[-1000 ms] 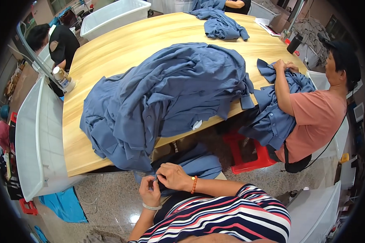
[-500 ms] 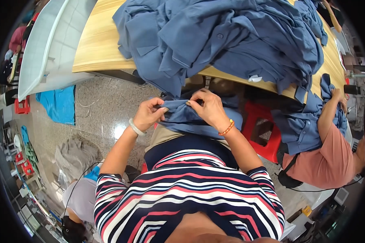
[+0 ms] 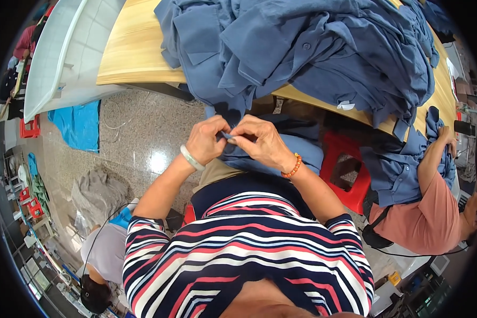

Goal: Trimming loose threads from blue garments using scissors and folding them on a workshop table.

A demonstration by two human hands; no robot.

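A blue garment [image 3: 302, 151] lies bunched across my lap, part of it in the shade under the table edge. My left hand [image 3: 206, 139], with a pale bangle at the wrist, pinches a small edge of this cloth. Close against it, my right hand [image 3: 262, 139], wearing an orange bead bracelet, grips the same edge between thumb and fingers. The two sets of fingertips nearly meet, and they hide most of the pinched fold. Just beyond my hands, a big heap of blue button shirts [image 3: 302, 58] covers the table and hangs over its front edge.
The wooden table [image 3: 132, 47] has a translucent white bin [image 3: 63, 58] at its left. A red stool [image 3: 350, 172] stands right of my lap. On the right, a co-worker [image 3: 424, 212] handles another blue shirt [image 3: 395, 172]. Blue plastic sheet [image 3: 79, 127] and grey cloth [image 3: 98, 191] lie on the floor.
My hands have come together; the left moved right and the right slightly left. The stretch of garment edge held between them is now a short pinched bit. The view has shifted slightly.
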